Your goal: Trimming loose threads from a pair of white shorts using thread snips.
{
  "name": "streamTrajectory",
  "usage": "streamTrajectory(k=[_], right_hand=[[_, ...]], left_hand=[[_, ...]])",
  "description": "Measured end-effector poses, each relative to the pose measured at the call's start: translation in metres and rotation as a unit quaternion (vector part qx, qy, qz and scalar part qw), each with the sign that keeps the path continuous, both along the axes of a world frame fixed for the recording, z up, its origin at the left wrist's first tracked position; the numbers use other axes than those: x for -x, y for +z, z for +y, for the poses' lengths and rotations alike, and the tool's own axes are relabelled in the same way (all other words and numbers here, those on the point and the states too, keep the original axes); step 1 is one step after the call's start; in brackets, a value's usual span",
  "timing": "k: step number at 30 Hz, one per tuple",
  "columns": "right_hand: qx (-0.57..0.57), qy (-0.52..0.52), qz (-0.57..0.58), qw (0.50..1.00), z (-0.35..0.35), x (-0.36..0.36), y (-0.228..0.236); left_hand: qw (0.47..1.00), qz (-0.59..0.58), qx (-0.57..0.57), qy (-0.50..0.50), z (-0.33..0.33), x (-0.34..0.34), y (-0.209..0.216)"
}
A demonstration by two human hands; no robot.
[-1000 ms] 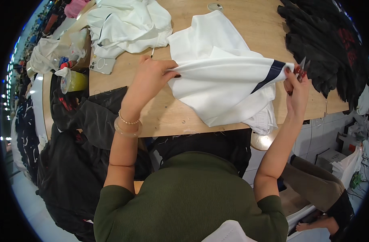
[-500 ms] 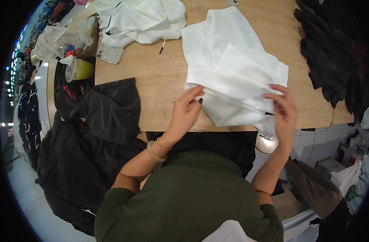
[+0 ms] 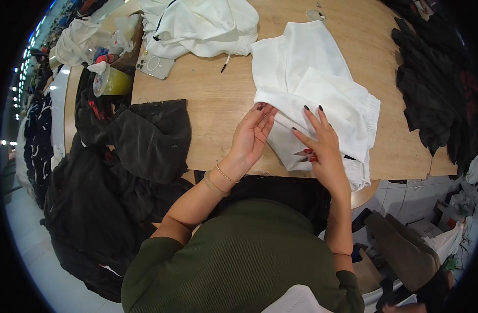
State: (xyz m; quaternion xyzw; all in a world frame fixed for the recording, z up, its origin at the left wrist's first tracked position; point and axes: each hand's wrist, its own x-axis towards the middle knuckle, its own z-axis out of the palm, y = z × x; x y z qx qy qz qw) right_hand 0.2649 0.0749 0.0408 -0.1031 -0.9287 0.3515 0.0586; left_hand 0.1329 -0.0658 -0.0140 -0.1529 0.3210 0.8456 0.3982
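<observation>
A white garment (image 3: 322,68) with gathered elastic edges lies folded on the wooden table in front of me. At its left edge, my left hand (image 3: 251,136) is turned palm up, with bent fingers and thumb pinching the folded hem. My right hand (image 3: 322,148) rests on the cloth, its index and middle fingers stretched out over the fabric. Tucked under its curled fingers is a small pair of thread snips (image 3: 305,154) with red handles, the blades pointing left. A small black tag shows near the garment's lower right.
Another white garment (image 3: 202,26) with a drawstring lies at the far left, near a phone (image 3: 154,65) and a yellow drink cup (image 3: 114,82). Dark cloth (image 3: 150,138) drapes over the left table edge. More black cloth (image 3: 432,94) is piled at the right.
My right hand has moved left onto the middle of the garment, and the snips now show. My left hand has turned palm up at the hem. The view has shifted slightly.
</observation>
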Motion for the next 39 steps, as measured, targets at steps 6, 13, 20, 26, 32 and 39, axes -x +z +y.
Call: streamTrajectory(k=[6,13,20,26,32,39], right_hand=[[-0.097,0.005,-0.045,0.994,-0.006,0.011,-0.019],[0.194,-0.053,0.037,0.979,0.019,-0.020,0.023],[0.179,-0.303,0.090,0.932,0.027,-0.027,0.034],[0.114,-0.234,0.179,0.949,0.010,0.000,0.045],[0.004,-0.247,0.215,0.945,-0.001,0.014,0.042],[0.003,-0.246,0.240,0.939,-0.001,0.017,0.037]], left_hand=[[0.999,-0.004,-0.016,-0.044,0.005,-0.004,0.011],[0.996,-0.056,-0.072,0.016,0.007,0.001,0.028],[0.997,0.018,-0.025,-0.075,0.013,-0.007,0.074],[0.996,0.042,-0.055,-0.065,0.025,-0.015,0.080],[0.994,0.069,-0.045,-0.070,0.030,-0.021,0.090],[0.995,0.061,-0.025,-0.076,0.032,-0.022,0.094]])
